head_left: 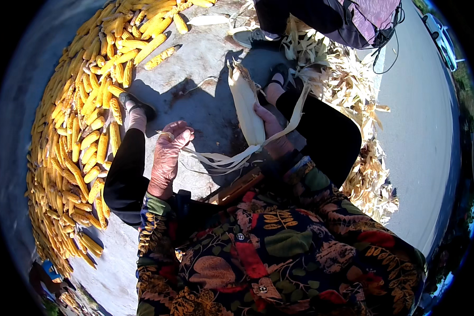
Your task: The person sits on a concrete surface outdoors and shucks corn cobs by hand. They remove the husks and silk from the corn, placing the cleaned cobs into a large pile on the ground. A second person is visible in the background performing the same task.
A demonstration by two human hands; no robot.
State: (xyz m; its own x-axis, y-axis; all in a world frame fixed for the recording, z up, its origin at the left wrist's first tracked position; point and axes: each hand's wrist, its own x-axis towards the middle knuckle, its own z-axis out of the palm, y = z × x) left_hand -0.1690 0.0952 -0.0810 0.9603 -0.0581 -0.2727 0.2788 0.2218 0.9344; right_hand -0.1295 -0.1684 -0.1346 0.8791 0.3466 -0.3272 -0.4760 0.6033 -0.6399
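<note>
My right hand holds an ear of corn still wrapped in pale husk. It stands with its dry, browned tip pointing away from me. Peeled husk strips hang from its base and stretch across to my left hand. The fingers of that hand are closed on the strip ends, and a short bit of husk pokes out beyond them. Another long strip curls up past my right wrist.
Husked yellow cobs form a large heap along my left. Loose husks pile up on my right beside a paved road. Another person's shoe and dark-clothed leg are ahead. A vehicle stands at the far right.
</note>
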